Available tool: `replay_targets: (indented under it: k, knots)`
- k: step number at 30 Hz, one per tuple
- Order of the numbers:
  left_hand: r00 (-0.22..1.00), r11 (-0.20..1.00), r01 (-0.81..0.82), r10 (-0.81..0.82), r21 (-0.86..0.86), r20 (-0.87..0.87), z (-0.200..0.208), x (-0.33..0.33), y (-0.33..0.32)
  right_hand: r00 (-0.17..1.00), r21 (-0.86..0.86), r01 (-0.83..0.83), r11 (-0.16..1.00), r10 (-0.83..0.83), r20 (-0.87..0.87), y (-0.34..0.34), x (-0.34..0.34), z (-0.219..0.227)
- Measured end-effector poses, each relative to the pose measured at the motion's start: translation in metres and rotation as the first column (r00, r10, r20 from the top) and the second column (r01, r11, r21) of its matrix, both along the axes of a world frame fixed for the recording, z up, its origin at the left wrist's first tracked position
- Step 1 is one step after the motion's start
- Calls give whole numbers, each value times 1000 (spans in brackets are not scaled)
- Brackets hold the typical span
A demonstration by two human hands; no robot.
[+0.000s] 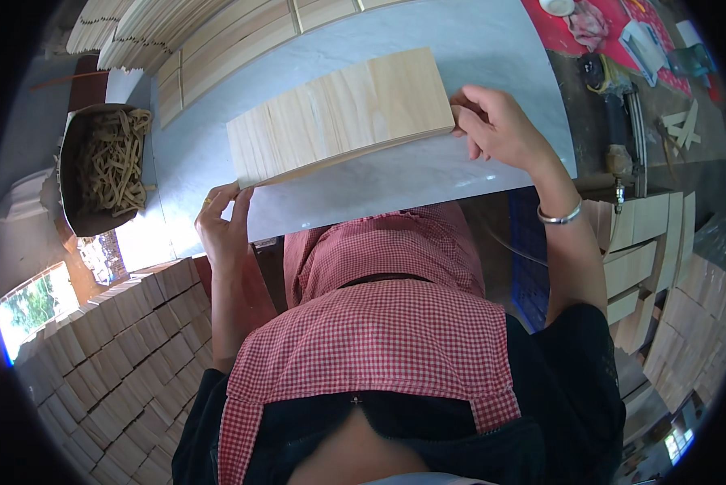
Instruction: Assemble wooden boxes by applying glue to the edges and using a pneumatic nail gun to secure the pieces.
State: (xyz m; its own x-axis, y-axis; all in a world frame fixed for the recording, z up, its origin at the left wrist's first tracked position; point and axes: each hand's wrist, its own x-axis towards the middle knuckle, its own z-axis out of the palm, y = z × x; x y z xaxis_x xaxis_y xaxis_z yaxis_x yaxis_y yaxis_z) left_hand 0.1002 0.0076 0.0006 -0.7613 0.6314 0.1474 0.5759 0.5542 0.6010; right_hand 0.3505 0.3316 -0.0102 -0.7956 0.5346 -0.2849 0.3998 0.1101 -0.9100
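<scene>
A pale wooden board (343,109), long and rectangular with visible grain, lies at a slant over the grey-white tabletop (363,182). Its near long edge shows a thin line below it, and I cannot tell whether a second piece is underneath. My left hand (224,226) pinches the near left corner between thumb and fingers. At the opposite end, my right hand (496,125) has closed its thumb and curled fingers on the right edge. Part of the fingertips on both sides is hidden by the wood.
Long wooden strips (238,40) lie along the table's far side, beside stacked thin slats (149,32). A box of tan strips (112,166) stands at left. Stacked wooden pieces (112,364) fill the lower left; more boards (634,259) stand right. A red cloth (553,28) lies upper right.
</scene>
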Motion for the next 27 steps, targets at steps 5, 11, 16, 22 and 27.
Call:
replay_targets:
  k: [5,11,16,22,27]
  knots:
    - [1000,1000,-8,8,-1,-1,0,-1,0,975,148,-188,971,167,144,14,-13,-10]
    - [1000,1000,-6,6,-4,-18,-4,-4,-1,871,593,-484,643,292,394,28,-24,-16]
    - [1000,1000,-2,1,-11,-14,0,-4,-3,889,454,-442,774,309,338,46,-32,-8]
    - [1000,1000,5,-5,-20,1,2,-4,-1,966,159,-233,959,210,149,58,-48,4]
    - [1000,999,4,-4,-35,12,3,-7,-3,948,87,-303,949,291,127,70,-59,5]
